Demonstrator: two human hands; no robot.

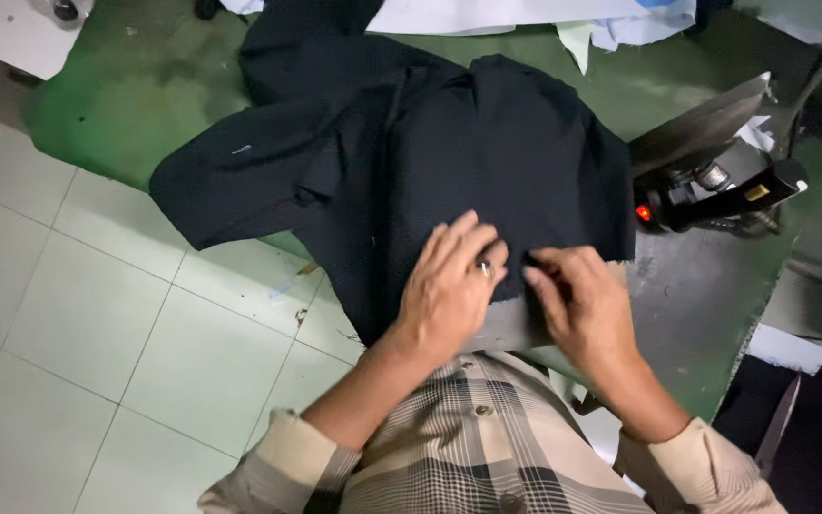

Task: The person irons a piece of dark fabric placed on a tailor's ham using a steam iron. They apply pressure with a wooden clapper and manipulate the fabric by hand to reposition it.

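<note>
The dark jacket (430,162) lay spread over the green table (135,86), its hem at my edge. My left hand (449,286) pressed flat on it, fingers open, while my right hand (577,300) pinched the hem beside it; an iron (715,181) sat to my right

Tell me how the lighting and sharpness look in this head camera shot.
Head view: soft, dim overhead light; the black garment swallows fold detail; a red lamp glows on the iron; both hands, left and right, look slightly soft; edges bow a little.
</note>
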